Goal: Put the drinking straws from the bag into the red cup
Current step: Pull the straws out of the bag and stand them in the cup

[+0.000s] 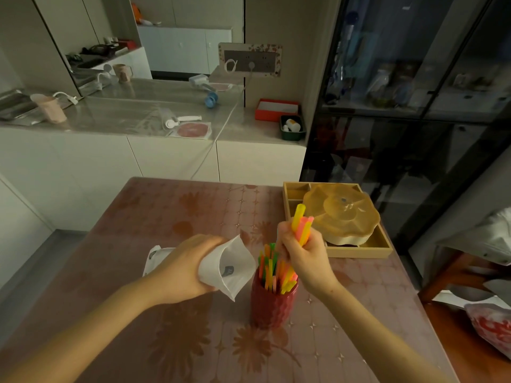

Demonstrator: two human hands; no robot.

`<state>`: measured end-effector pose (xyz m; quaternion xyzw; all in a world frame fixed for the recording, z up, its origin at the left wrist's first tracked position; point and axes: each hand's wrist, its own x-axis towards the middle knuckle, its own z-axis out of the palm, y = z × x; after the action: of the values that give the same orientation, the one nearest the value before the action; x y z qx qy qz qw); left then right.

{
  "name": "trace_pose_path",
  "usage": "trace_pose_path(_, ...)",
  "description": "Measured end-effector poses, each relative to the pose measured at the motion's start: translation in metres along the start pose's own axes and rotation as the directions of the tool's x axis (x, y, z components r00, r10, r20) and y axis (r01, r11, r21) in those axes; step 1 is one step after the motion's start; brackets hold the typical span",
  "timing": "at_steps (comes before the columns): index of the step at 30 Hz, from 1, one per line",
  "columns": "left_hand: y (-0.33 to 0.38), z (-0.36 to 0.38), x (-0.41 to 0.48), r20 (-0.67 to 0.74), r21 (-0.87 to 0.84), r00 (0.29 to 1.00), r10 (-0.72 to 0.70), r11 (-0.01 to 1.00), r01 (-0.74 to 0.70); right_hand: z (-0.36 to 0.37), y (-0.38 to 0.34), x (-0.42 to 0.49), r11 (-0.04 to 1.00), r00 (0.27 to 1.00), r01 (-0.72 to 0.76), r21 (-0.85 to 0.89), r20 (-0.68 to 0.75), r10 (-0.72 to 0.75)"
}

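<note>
A red textured cup (272,306) stands on the table in front of me, with several coloured straws (272,268) sticking up out of it. My left hand (184,268) grips a white plastic bag (231,268) just left of the cup, its open mouth turned toward the cup. Just above and right of the cup, my right hand (302,254) is closed around a bunch of yellow and pink straws (302,223) whose tops point up; their lower ends reach down into the cup among the others.
A wooden tray (359,250) with a yellow flower-shaped lidded box (341,214) sits at the table's far right. The pink patterned table (171,327) ends at a white counter beyond; a dark glass cabinet stands on the right, a chair with bags at lower right.
</note>
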<state>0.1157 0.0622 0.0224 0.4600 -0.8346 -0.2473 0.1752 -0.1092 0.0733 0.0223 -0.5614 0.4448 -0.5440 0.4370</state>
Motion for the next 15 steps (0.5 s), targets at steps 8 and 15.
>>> trace_pose_path(8,0.001,0.0,0.004,0.002,0.0,1.0,0.005,1.0,-0.005,-0.018,-0.029,0.007,0.997,0.997,0.078,0.023,0.024,-0.079)
trace_pose_path(15,0.003,-0.002,0.007,-0.048,-0.033,0.999,-0.003,0.999,0.002,-0.018,-0.046,0.001,0.965,0.969,0.176,-0.195,0.209,-0.134)
